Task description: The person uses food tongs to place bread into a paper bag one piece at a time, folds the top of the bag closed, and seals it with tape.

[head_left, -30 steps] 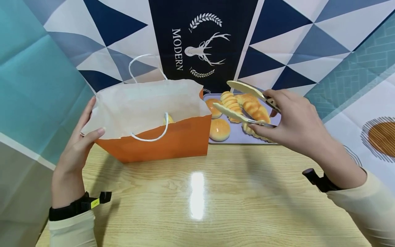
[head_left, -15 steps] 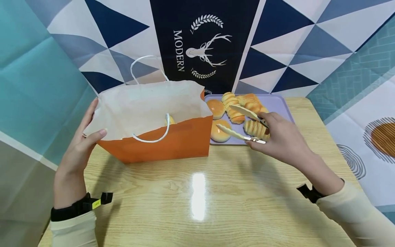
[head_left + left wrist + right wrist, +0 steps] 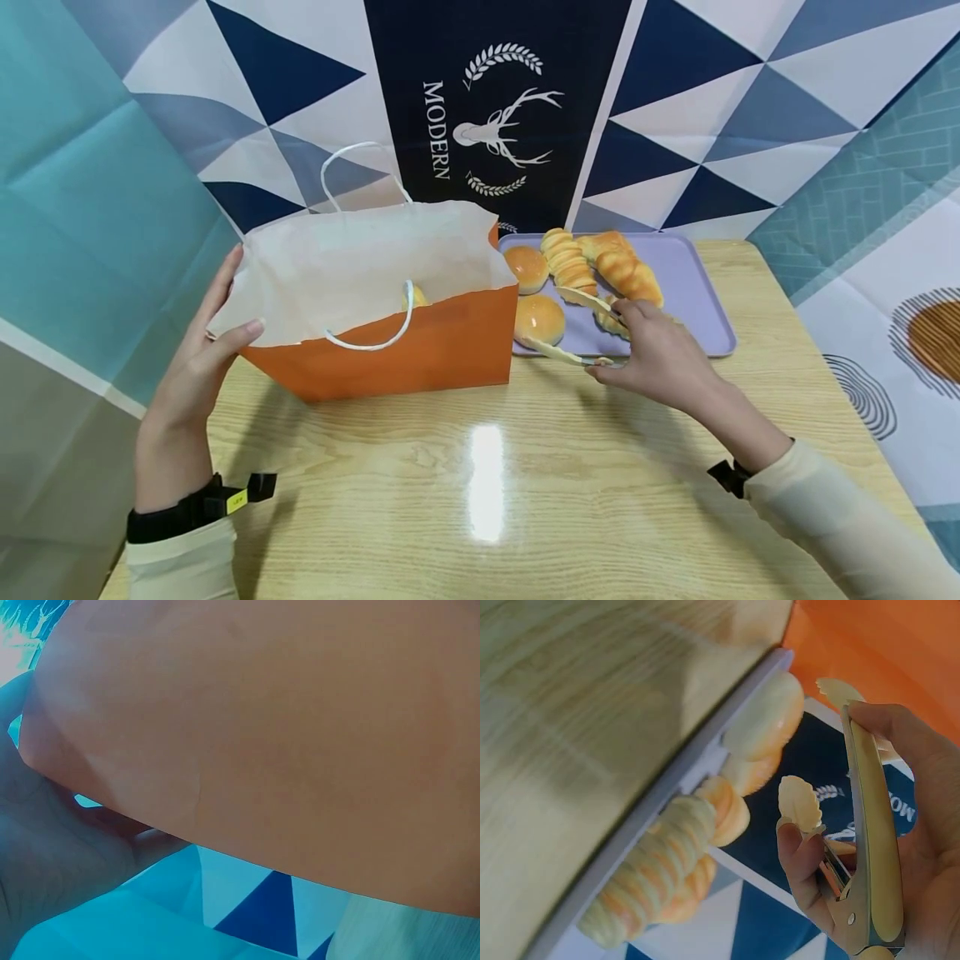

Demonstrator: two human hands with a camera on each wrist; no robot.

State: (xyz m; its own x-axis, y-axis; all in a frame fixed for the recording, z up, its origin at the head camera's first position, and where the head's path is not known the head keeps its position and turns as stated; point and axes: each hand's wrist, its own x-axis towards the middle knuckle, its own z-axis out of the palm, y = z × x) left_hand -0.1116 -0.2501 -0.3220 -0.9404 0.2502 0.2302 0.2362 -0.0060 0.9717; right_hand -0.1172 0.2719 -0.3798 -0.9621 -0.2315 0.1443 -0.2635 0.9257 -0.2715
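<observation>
An orange paper bag (image 3: 390,358) with a white inside lies tipped, its mouth toward me. My left hand (image 3: 191,367) grips its left rim, thumb over the edge and fingers behind; in the left wrist view the bag's orange side hides most of that hand. My right hand (image 3: 667,358) holds metal tongs (image 3: 874,825) with cream-coloured tips, spread apart. Around the front round bun (image 3: 540,320) the tips stand, one at its near side and one past its far right side. Something yellow (image 3: 415,297) shows inside the bag, partly hidden by the rim.
A lilac tray (image 3: 693,292) stands right of the bag. On it lie another round bun (image 3: 527,268), a ridged roll (image 3: 567,262), a croissant-like bread (image 3: 632,275) and a striped bread (image 3: 611,321) partly behind my right hand. A patterned cloth backs the wooden table (image 3: 375,483).
My right hand has moved left and down with the spread tongs, from over the breads at the back of the tray to the front round bun. My left hand keeps its grip on the bag.
</observation>
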